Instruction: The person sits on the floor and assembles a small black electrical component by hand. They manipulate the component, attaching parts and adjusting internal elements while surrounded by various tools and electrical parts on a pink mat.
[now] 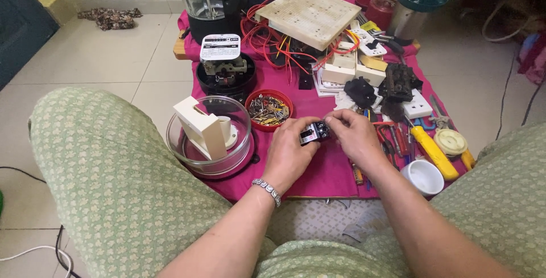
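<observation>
On the worktop's left edge sits a glass bowl [209, 141] holding a cream plastic housing [201, 126]. Just beside it stands a red dish of screws [268, 109]. A pale perforated board [310, 15] rests over red wires [263, 36] toward the far edge. A yellow-handled tool [433, 151] and white cup [424, 176] lie near the right corner.

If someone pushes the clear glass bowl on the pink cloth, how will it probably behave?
The glass bowl looks rigid and probably breakable. Its wide base suggests it would slide, not tip. The cream plastic part leaning inside might shift or topple.
</observation>
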